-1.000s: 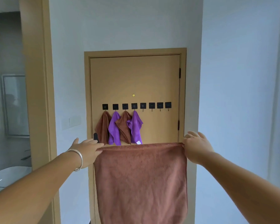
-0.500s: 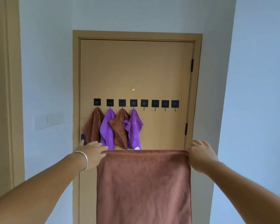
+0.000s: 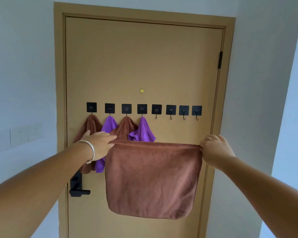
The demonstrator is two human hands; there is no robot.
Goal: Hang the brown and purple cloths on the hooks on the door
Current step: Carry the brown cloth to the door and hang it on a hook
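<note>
Brown cloth [image 3: 153,181], folded double, hangs spread out flat in front of the tan door [image 3: 144,57], held by its top edge between two hands. Left hand [image 3: 98,145] has its grip clenched on the top left corner, fingers curled over the hem, a silver bracelet [image 3: 90,150] on the wrist. Right hand [image 3: 215,148] has its grip pinching the top right corner, knuckles facing the camera. The cloth's top edge sags slightly between them and sits below the row of eight black square hooks [image 3: 170,110] stuck across the door.

The four hooks on the left are taken, in alternating order: a hung brown cloth [image 3: 90,124], a hung purple cloth [image 3: 108,124], another brown one [image 3: 126,127] and another purple one [image 3: 142,131] (the held cloth covers their lower parts). The four hooks on the right are bare. A black lever handle [image 3: 77,188] sits at the door's left edge, a small brass disc [image 3: 142,91] above the hooks, and a black hinge [image 3: 220,60] on the right side of the frame. White wall switches [image 3: 15,136] lie to the left.
</note>
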